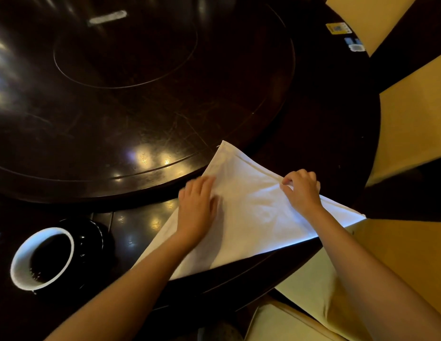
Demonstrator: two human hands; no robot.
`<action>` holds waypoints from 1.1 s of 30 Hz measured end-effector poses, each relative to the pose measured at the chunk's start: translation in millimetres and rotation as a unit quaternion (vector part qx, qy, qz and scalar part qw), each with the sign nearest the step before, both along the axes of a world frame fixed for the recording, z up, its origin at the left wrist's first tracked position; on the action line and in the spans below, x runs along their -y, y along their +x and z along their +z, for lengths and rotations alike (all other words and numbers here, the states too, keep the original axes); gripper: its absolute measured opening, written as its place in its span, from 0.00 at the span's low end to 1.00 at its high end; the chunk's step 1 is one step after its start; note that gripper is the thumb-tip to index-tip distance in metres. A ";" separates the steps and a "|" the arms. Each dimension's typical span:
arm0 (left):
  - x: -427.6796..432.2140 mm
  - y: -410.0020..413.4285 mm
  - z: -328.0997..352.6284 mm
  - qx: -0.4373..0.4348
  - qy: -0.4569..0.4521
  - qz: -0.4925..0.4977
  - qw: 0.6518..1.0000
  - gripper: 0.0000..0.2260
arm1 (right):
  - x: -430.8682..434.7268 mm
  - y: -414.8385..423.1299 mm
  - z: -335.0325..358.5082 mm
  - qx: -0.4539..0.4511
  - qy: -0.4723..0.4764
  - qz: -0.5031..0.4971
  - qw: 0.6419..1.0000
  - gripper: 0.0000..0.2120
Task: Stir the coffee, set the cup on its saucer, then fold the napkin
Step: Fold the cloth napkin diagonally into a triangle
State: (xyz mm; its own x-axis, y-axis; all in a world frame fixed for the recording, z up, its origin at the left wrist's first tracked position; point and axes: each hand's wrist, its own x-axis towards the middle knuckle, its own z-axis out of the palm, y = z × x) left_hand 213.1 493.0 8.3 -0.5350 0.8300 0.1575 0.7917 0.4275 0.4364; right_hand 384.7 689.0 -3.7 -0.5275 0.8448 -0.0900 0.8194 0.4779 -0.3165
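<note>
White cloth napkin (251, 212) spread on dark wooden bench (140, 134); left hand (197, 207) flat, fingers open; right hand (302, 190) pinching its edge. White cup (42, 258) already on black saucer (91, 232); folding remains

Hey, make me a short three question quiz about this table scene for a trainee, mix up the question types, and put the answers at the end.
1. True or false: the cup sits on its dark saucer.
2. Multiple choice: what is the right hand doing? A) lying flat on the table B) pinching the napkin's far edge C) holding the cup
3. Fill the blank: the left hand lies palm down on the white ____.

Key: 1 true; 2 B; 3 napkin.
</note>
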 end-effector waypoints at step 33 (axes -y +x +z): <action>-125.8 -65.9 21.5 0.096 -0.013 0.008 0.995 0.10 | -25.3 10.2 8.2 0.051 -0.072 -0.015 0.996 0.10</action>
